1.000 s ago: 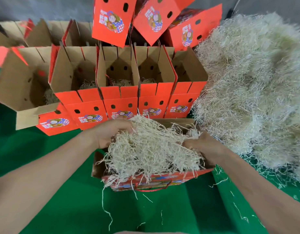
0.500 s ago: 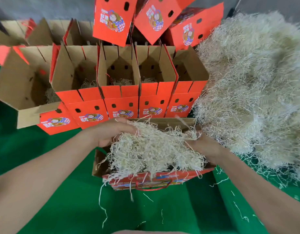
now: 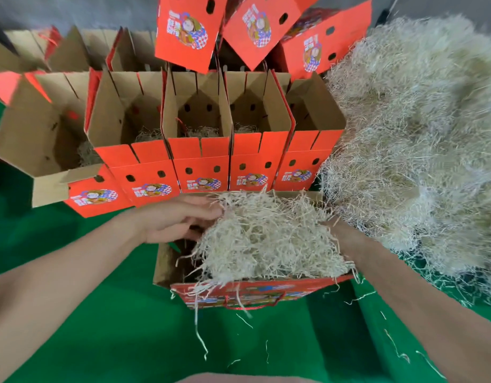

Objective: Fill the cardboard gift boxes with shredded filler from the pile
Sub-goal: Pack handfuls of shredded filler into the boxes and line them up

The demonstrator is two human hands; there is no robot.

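Lower centre, the front box (image 3: 167, 264) brims with filler (image 3: 266, 239). The left hand (image 3: 175, 219) presses it with straight fingers; the right hand (image 3: 339, 230) is buried, grip unclear. The boxes behind (image 3: 200, 153) hold little, and the pile (image 3: 418, 134) at right is large.

Bright, even light falls from overhead onto the green cloth surface (image 3: 114, 313). Soft shadows darken the insides of the open red-and-brown cardboard gift boxes (image 3: 197, 125) on the far side. Wide-angle bending tilts those boxes outward and stretches the near corners. The big pale pile of shredded filler (image 3: 418, 134) at right looks smeared towards the frame edge.
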